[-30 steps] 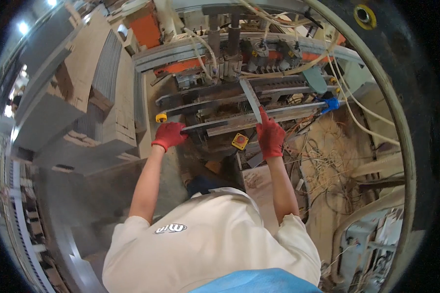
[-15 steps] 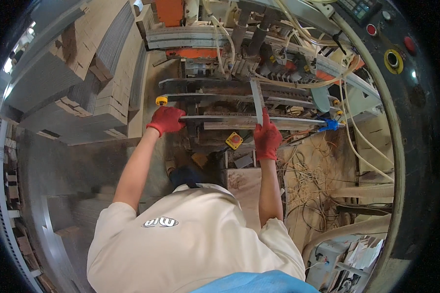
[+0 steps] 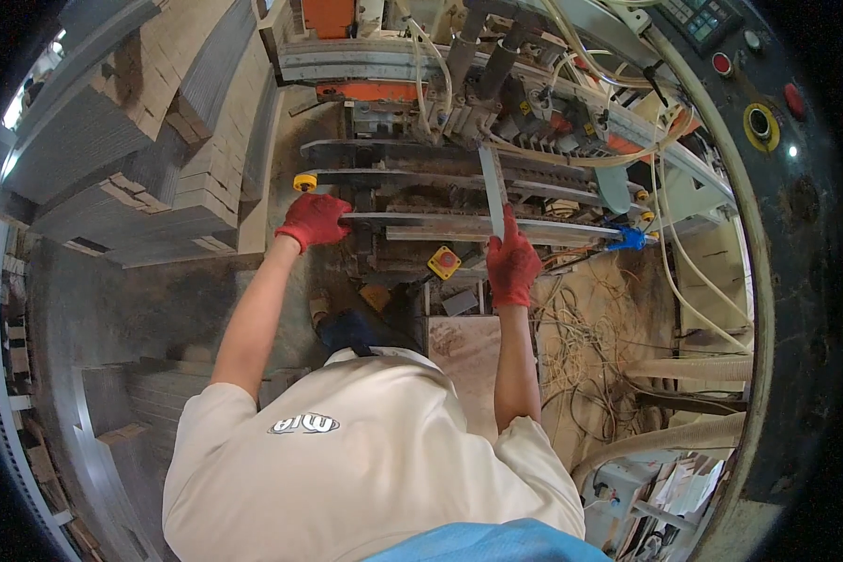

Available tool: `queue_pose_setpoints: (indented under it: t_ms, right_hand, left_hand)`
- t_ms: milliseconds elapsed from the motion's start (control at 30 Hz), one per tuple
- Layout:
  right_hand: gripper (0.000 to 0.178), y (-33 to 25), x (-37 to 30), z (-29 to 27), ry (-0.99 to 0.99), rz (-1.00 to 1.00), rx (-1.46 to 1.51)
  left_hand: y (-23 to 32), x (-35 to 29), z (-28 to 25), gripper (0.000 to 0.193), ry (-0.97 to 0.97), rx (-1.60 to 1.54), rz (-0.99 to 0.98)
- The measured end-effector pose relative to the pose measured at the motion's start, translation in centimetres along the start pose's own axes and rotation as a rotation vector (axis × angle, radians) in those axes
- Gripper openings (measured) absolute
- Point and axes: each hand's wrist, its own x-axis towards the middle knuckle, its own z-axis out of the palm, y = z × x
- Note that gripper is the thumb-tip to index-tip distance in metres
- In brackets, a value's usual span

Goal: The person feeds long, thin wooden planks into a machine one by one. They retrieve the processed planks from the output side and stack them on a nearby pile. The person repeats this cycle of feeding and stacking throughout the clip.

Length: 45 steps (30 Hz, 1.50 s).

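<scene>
A long, narrow grey strip lies across the front of a machine bed. At its left end, my left hand in a red glove is closed on the tip of the strip. My right hand, also red-gloved, is at the strip's near edge right of its middle. One finger points forward over it and the others are curled against it. Next to that finger, a pale flat bar runs back into the machine. What lies under the right palm is hidden. A blue clamp-like part is at the strip's right end.
Stacks of grey boards stand on the left. A yellow box with a red button is just in front of the bed. Tangled cables lie at right, below a dark control panel. Hoses hang over the machine.
The whole view has shifted slightly. My left hand with the strip's left end sits a little higher in the picture. My right hand keeps nearly the same place by the pale bar.
</scene>
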Motion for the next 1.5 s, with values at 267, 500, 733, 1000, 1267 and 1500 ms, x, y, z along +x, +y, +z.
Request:
queue_pose_setpoints:
  t_ms: [267,500,733,1000,1267,1500]
  right_hand:
    - [0.068,-0.4,0.0,-0.7,-0.031,0.023,-0.044]
    - [0.069,-0.5,0.0,-0.7,-0.031,0.017,-0.038]
    - [0.071,0.1,-0.8,-1.5,-0.031,0.008,0.017]
    - [0.073,-0.5,-0.2,-1.5,-0.083,0.046,-0.02]
    - [0.073,0.5,-0.2,0.1,0.009,0.023,0.003]
    - [0.072,0.5,-0.1,0.1,-0.015,-0.01,-0.051]
  left_hand:
    - [0.5,0.1,-0.7,0.05,-0.061,-0.009,-0.019]
    - [-0.4,0.3,0.0,0.057,-0.126,-0.007,-0.029]
    - [0.1,0.1,-0.3,0.058,-0.12,0.001,-0.024]
    - [-0.3,0.1,0.0,0.057,-0.098,-0.021,-0.032]
    - [0.2,0.2,-0.5,0.053,-0.114,-0.015,-0.043]
    - [0.4,0.1,-0.9,0.052,-0.127,-0.031,-0.062]
